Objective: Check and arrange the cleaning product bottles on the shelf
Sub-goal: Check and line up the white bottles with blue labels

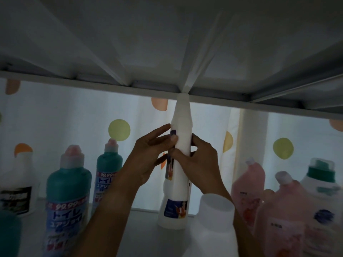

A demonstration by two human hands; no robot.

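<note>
Bottle: tall white bottle [181,164] stands on the shelf [141,230], cap apparently touching the rail above.
Hands: left hand [148,156] and right hand [196,164] – fingers clasp its upper body.
Advice: tilt slightly – clear the rail, avoid neighbours.

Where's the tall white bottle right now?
Centre of the head view: the tall white bottle is gripped by the left hand and right hand, above another white bottle, its cap at the upper shelf rail.

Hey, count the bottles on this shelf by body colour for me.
Teal bottles: 2
Pink bottles: 2
White bottles: 4, one gripped by left hand and right hand
Total: 8, blurred teal corner shape excluded
</note>
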